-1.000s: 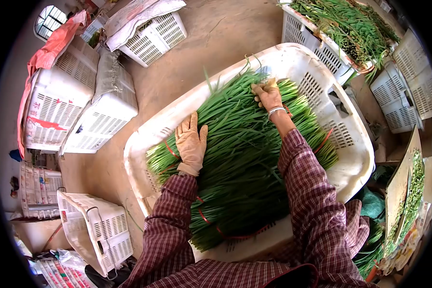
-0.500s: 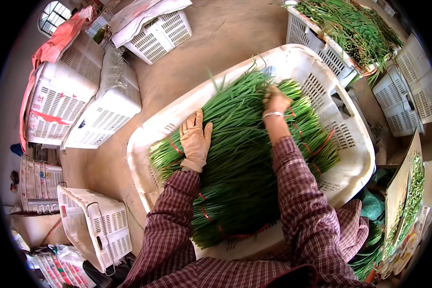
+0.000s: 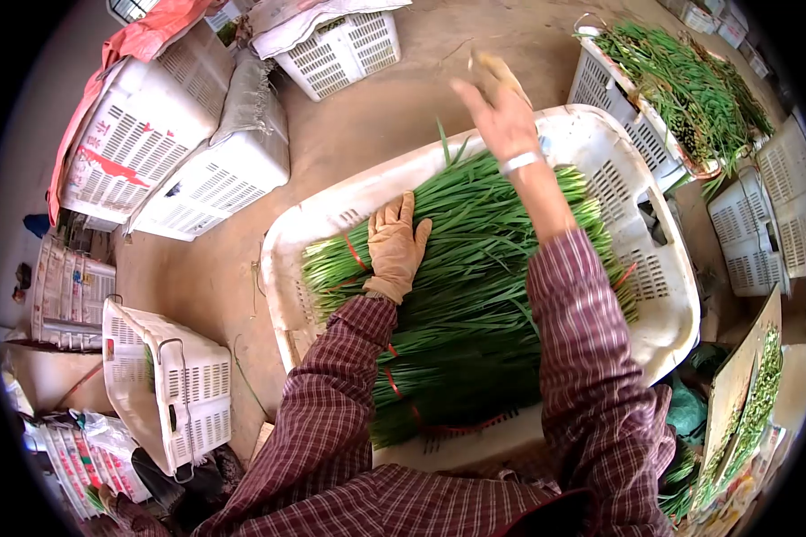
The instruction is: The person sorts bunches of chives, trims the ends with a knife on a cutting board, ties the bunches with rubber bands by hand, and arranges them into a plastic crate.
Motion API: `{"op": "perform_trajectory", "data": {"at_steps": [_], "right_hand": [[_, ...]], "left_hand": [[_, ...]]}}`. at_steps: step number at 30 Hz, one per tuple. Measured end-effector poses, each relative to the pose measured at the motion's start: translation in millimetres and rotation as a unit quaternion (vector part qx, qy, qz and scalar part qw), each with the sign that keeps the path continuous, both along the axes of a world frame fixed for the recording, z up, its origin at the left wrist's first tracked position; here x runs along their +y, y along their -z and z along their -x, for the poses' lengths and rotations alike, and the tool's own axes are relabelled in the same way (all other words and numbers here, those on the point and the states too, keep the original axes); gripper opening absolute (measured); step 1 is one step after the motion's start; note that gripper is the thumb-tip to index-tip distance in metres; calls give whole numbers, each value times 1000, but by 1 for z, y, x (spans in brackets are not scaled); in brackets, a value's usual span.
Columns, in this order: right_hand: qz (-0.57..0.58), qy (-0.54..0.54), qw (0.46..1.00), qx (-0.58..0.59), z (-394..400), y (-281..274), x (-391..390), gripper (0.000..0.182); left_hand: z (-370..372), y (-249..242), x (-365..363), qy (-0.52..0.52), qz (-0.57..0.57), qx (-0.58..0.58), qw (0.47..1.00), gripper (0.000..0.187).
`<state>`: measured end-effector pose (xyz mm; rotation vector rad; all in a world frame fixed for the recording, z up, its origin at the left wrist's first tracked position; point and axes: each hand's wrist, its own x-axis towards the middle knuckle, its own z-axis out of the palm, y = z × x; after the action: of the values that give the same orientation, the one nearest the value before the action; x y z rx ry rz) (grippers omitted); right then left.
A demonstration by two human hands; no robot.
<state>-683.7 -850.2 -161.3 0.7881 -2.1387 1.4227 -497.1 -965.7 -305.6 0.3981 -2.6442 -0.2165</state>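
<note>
Long green garlic chives, tied in bundles with red bands, lie in a large white plastic basket. My left hand, in a pale glove, rests flat on the bundles near their pale cut ends on the left, fingers stretched. My right hand is raised over the basket's far rim with thumb and fingers apart, and nothing shows in it. A white band circles its wrist. My forearms hide part of the chives.
Behind on the right, a white crate is heaped with loose greens. Covered white crates stand at left. An upright crate sits at lower left, near another person's sleeve. A board with green scraps leans at right.
My right hand has left the chives and risen away over the far rim, its fingers opening. My left hand stays on the bundles. The whole view has shifted slightly.
</note>
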Motion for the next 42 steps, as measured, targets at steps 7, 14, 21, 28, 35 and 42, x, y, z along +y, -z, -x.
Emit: {"op": "perform_trajectory", "data": {"at_steps": [7, 14, 21, 28, 35, 42], "right_hand": [[-116, -87, 975, -170, -77, 120, 32, 16], [-269, -13, 945, -183, -94, 129, 22, 21], [-117, 64, 987, -84, -87, 152, 26, 13], [318, -25, 844, -431, -14, 131, 92, 6], [297, -52, 828, -473, 14, 143, 78, 9], [310, -53, 826, -468, 17, 135, 72, 8]], "left_hand": [[-2, -2, 3, -1, -8, -7, 1000, 62], [-1, -2, 2, 4, -22, -10, 1000, 63], [-1, -2, 1, 15, -8, -17, 1000, 63], [0, 7, -1, 15, 27, -16, 999, 62], [-1, 4, 0, 2, 29, -27, 999, 61], [-1, 5, 0, 5, 37, -20, 999, 62]]}}
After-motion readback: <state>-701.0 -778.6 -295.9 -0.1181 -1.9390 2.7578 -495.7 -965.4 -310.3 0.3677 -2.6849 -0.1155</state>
